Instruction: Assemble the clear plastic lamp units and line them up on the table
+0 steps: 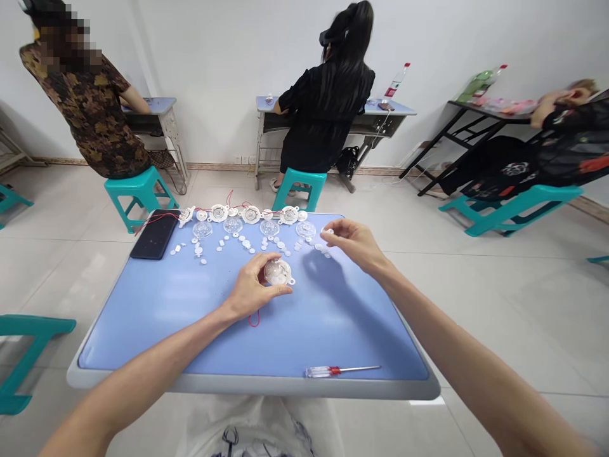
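Observation:
My left hand (252,287) is closed around a round white-and-clear plastic case (278,273) with a small side loop, held just over the blue tabletop. A loop of red cord (254,318) lies below that hand. Off to the right, my right hand (354,240) is raised above the table's far right part, thumb and fingers pinching a small white plastic part (327,233). Along the far edge stand several white round housings (250,214) with red cords. Nearer to me are clear domed covers (269,228) and small white plastic pieces (245,243).
A screwdriver (328,371) with a clear handle lies by the table's near edge. The black phone (156,235) rests at the far left corner. Beyond are teal stools (299,181) and several people at other desks, one person (328,95) straight ahead.

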The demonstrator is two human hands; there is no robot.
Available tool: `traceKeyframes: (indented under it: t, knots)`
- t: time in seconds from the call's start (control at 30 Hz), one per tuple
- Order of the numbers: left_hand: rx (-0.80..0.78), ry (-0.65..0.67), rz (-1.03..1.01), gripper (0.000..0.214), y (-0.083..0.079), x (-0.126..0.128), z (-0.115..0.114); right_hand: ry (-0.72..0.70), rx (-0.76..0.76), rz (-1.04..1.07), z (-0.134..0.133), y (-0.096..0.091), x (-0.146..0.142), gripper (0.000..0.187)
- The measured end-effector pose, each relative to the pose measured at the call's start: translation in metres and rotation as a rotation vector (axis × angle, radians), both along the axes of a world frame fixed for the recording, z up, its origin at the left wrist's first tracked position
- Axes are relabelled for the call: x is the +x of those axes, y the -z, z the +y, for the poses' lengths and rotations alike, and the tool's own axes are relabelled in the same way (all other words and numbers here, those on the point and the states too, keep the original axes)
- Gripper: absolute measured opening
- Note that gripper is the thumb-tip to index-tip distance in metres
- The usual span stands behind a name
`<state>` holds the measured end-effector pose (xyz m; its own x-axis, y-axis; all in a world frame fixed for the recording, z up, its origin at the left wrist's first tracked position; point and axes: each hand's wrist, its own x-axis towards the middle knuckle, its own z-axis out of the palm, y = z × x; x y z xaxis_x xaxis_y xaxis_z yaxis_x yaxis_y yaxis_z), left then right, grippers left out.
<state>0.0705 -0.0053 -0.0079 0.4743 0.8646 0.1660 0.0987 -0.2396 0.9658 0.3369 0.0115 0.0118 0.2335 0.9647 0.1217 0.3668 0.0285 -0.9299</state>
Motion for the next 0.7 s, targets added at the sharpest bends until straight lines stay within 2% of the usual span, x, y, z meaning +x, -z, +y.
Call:
traceKeyframes:
  t: [0.13, 0.23, 0.5, 0.7]
  knots:
    - [0.006, -0.007, 0.028, 0.06, -0.002, 0.0, 0.0, 0.187, 0.031, -0.24, 0.028, 0.015, 0.04, 0.026]
    - [0.003, 0.0, 0.021, 0.06, -0.002, 0.0, 0.0, 0.202, 0.026, -0.271, 0.041, 0.026, 0.055, 0.025]
    - [-0.019, -0.008, 0.007, 0.059, -0.004, 0.0, -0.001, 0.224, 0.035, -0.339, 0.057, 0.046, 0.062, 0.024]
    - [-0.018, -0.009, 0.019, 0.059, -0.005, 0.0, -0.002, 0.251, 0.043, -0.399, 0.068, 0.047, 0.067, 0.022]
